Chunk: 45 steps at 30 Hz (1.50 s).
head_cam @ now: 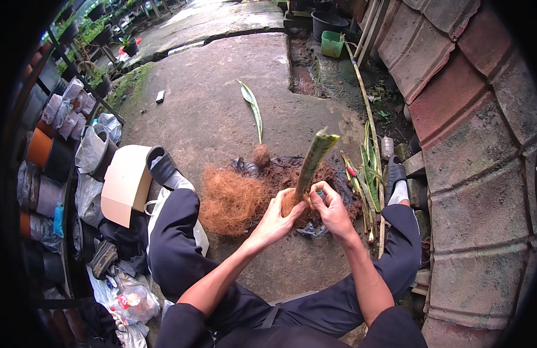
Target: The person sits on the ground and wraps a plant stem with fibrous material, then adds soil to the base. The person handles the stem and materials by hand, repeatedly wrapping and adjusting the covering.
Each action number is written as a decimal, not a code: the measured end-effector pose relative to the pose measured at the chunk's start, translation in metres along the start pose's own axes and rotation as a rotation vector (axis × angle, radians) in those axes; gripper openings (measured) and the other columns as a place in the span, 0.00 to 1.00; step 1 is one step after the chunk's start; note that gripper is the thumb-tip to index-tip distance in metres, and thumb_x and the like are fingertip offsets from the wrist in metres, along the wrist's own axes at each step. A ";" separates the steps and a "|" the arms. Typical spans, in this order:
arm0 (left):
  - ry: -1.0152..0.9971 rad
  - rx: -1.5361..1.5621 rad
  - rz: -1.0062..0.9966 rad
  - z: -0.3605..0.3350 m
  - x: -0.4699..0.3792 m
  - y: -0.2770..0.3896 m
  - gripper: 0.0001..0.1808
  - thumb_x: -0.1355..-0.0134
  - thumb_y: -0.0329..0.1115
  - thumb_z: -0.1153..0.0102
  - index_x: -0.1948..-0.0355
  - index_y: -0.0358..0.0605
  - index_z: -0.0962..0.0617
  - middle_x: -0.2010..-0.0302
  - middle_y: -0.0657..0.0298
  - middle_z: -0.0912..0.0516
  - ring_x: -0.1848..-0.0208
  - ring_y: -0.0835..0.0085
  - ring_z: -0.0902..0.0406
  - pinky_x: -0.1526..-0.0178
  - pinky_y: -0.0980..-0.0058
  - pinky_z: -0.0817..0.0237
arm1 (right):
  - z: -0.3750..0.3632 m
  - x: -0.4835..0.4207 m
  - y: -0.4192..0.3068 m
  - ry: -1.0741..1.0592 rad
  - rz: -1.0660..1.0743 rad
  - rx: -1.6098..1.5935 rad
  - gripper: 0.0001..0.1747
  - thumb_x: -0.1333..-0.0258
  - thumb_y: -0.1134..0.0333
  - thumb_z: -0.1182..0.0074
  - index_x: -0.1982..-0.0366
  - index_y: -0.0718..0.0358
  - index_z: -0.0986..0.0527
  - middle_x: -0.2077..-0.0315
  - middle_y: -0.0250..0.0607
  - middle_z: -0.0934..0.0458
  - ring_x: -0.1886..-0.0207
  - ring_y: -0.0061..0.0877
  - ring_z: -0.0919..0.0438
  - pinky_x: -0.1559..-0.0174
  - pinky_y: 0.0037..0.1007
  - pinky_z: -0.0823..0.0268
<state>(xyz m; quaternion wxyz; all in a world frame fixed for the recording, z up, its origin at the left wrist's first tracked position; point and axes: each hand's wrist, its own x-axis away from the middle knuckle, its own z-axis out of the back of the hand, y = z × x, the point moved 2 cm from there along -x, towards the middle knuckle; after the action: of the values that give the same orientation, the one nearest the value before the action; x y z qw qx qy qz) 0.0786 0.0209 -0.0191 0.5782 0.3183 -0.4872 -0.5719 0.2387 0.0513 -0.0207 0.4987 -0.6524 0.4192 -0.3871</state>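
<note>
My left hand (pixel 275 218) grips the base of an upright snake plant leaf cutting (pixel 312 167), where brown coconut fibre surrounds it. My right hand (pixel 331 211) is at the other side of that base and holds a small green-ended spool (pixel 320 194), apparently of thread. Under my hands lies dark moist growing medium (pixel 281 174) on black plastic sheeting (pixel 314 229). A loose heap of orange-brown coconut fibre (pixel 231 200) sits to the left. Beyond it, another snake plant leaf (pixel 252 104) rises from a round fibre-wrapped ball (pixel 261 155).
Several cut snake plant leaves (pixel 369 182) and a red-and-black cutting tool (pixel 350 171) lie at right, beside a long bamboo pole (pixel 366 100). Roof tiles (pixel 473 187) slope along the right. An open cardboard box (pixel 126 178), pots (pixel 39 148) and plastic bags (pixel 131 300) crowd the left.
</note>
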 end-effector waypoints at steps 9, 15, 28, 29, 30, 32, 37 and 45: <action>-0.253 0.684 0.427 -0.004 0.004 -0.008 0.33 0.30 0.64 0.66 0.32 0.57 0.40 0.40 0.61 0.32 0.45 0.66 0.28 0.53 0.56 0.27 | -0.006 0.007 -0.003 -0.026 -0.074 0.142 0.14 0.33 0.57 0.47 0.64 0.61 0.29 0.75 0.20 0.35 0.73 0.07 0.41 0.72 0.17 0.46; -0.275 0.795 0.395 -0.006 0.006 -0.030 0.25 0.29 0.57 0.59 0.40 0.54 0.34 0.44 0.64 0.28 0.45 0.70 0.27 0.53 0.57 0.27 | -0.017 0.013 -0.004 -0.104 -0.018 0.190 0.14 0.32 0.57 0.49 0.66 0.60 0.29 0.76 0.19 0.35 0.74 0.07 0.41 0.73 0.17 0.47; -0.121 1.021 0.476 -0.004 0.010 -0.025 0.21 0.27 0.53 0.63 0.47 0.50 0.29 0.52 0.63 0.23 0.51 0.70 0.21 0.45 0.53 0.28 | -0.032 0.018 -0.016 -0.045 0.010 0.402 0.16 0.37 0.58 0.43 0.61 0.62 0.31 0.76 0.25 0.34 0.73 0.13 0.37 0.71 0.21 0.42; -0.144 1.018 0.460 -0.003 0.009 -0.030 0.22 0.27 0.54 0.64 0.47 0.51 0.29 0.51 0.62 0.23 0.51 0.69 0.22 0.45 0.51 0.28 | -0.035 0.019 -0.019 -0.058 -0.021 0.459 0.18 0.40 0.57 0.40 0.61 0.62 0.31 0.75 0.26 0.34 0.73 0.13 0.36 0.71 0.22 0.41; -0.178 1.011 0.444 -0.003 0.008 -0.026 0.23 0.27 0.55 0.66 0.46 0.51 0.30 0.50 0.61 0.24 0.51 0.68 0.22 0.44 0.48 0.29 | -0.033 0.018 -0.016 -0.027 0.033 0.558 0.24 0.50 0.56 0.31 0.61 0.62 0.31 0.76 0.30 0.32 0.72 0.16 0.33 0.70 0.25 0.37; -0.240 1.013 0.516 -0.006 0.011 -0.017 0.24 0.27 0.57 0.68 0.45 0.53 0.31 0.49 0.60 0.24 0.50 0.66 0.22 0.43 0.46 0.30 | -0.028 0.015 -0.010 0.035 0.256 0.704 0.26 0.52 0.56 0.30 0.61 0.62 0.32 0.77 0.31 0.31 0.73 0.18 0.32 0.69 0.26 0.36; -0.295 0.877 0.500 0.002 0.016 -0.002 0.26 0.29 0.59 0.64 0.38 0.57 0.35 0.44 0.59 0.26 0.46 0.64 0.24 0.40 0.45 0.34 | -0.010 0.010 -0.025 -0.033 0.132 0.593 0.29 0.58 0.57 0.26 0.62 0.60 0.32 0.78 0.34 0.31 0.74 0.21 0.31 0.72 0.29 0.36; -0.537 0.986 0.456 0.009 0.020 0.002 0.30 0.30 0.53 0.56 0.35 0.47 0.37 0.42 0.56 0.27 0.39 0.60 0.28 0.39 0.47 0.34 | -0.005 0.017 -0.045 -0.190 0.094 0.333 0.25 0.55 0.60 0.27 0.64 0.58 0.32 0.74 0.24 0.37 0.70 0.12 0.39 0.67 0.19 0.42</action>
<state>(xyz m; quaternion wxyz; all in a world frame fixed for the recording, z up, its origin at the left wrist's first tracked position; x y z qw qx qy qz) 0.0683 0.0031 -0.0107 0.3274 0.2807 -0.8796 -0.2010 0.2469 0.0406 0.0260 0.6544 -0.5743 0.3306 -0.3642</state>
